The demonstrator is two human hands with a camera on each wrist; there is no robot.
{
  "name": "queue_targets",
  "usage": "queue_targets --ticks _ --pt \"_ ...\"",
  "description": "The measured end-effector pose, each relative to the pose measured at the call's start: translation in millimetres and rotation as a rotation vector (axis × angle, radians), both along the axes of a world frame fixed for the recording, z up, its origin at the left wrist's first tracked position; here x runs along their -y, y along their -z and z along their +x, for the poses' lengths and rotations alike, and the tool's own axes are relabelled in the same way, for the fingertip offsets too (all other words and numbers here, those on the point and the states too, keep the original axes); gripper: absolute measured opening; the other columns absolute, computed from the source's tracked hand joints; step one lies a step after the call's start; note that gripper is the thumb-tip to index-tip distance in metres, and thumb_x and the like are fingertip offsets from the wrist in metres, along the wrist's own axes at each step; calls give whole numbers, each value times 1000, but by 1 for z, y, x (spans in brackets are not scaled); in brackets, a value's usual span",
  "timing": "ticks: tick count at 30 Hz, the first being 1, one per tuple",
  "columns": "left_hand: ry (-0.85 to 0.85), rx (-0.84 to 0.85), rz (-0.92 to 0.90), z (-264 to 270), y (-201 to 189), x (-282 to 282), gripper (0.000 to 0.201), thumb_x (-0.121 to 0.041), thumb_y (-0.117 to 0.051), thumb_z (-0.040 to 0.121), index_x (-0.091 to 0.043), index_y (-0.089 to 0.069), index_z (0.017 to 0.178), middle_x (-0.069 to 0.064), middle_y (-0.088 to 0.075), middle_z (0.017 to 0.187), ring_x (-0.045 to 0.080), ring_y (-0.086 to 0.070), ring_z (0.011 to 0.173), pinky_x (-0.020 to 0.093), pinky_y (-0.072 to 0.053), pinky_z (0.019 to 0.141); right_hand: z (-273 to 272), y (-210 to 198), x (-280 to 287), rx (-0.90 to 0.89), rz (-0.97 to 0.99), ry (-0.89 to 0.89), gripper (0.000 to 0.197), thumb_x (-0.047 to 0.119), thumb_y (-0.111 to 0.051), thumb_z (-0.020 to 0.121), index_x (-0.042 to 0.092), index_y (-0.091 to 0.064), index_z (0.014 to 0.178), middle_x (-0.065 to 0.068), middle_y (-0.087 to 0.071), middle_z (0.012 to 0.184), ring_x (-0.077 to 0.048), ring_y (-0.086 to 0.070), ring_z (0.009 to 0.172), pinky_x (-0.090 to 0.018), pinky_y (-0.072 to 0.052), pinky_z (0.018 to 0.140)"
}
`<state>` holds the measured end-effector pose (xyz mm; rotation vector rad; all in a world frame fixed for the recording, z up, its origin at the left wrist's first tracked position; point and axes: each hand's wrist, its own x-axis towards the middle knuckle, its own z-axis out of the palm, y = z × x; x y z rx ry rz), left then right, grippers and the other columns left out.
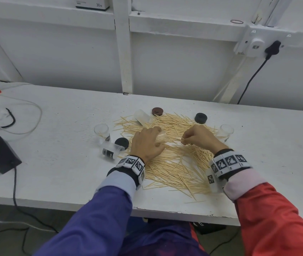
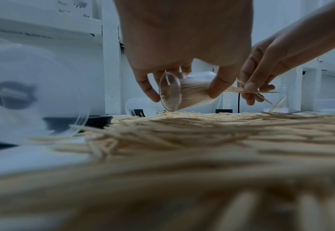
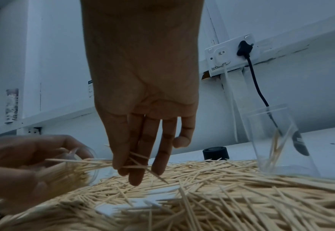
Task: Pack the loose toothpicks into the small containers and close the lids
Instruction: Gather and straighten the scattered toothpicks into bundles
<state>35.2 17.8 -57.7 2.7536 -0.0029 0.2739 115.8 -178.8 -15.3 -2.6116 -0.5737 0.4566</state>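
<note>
Left hand (image 2: pixel 182 46) grips toothpick-filled container (image 2: pixel 184 92) (box (image 1: pixel 92 3) reads "30w").

The toothpicks (image 1: pixel 174 163) are thin pale wood, dull. The little containers (image 1: pixel 101 131) are clear, shiny plastic. Their lids (image 1: pixel 200 118) look like dull dark plastic. The bench (image 1: pixel 64 172) is white and rough.

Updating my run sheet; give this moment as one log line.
left hand: holds tilted container | right hand: feeding toothpicks in | lids: off
</note>
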Motion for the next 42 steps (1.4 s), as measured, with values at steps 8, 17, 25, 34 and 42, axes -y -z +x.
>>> queue_targets --ticks 8,17,25,34,42 --pt "122 -10 8 4 5 -1 53 -36 -61 82 -22 -48 131 -4 -59 124 19 -50 114 38 -32 98 2 -2 -6 127 -96 -65 7 26 -71 84 22 -74 79 9 -69 78 -11 -61 74 -26 -41 59" --pt "133 25 -3 6 9 -2 51 -41 -59 85 -22 -48 132 -5 -58 126 18 -50 114 37 -33 99 6 1 -4 149 -89 -137 10 29 -70 87 21 -75 90 9 -70 84 -8 -61 76 -23 -39 59" --pt "226 -3 19 9 13 -2 54 -41 -62 86 -24 -46 134 -6 -58 125 17 -49 116 37 -32 101 0 0 -16 167 -23 -233 10 26 -67 90 17 -71 87 7 -66 81 -14 -61 79 -31 -47 67" --pt "184 37 -4 7 11 -3 53 -43 -60 88 -21 -45 134 -4 -57 128 18 -49 117 38 -34 101 1 7 -15 29 242 -132 14 12 -66 91 6 -75 100 0 -69 73 -16 -65 70 -25 -51 70" --pt "165 47 -25 6 8 -2 55 -42 -61 89 -20 -44 137 -4 -55 130 18 -49 117 37 -34 100 0 9 -14 -43 317 -57 21 2 -68 87 5 -72 107 -2 -70 74 -5 -63 58 -16 -51 57"
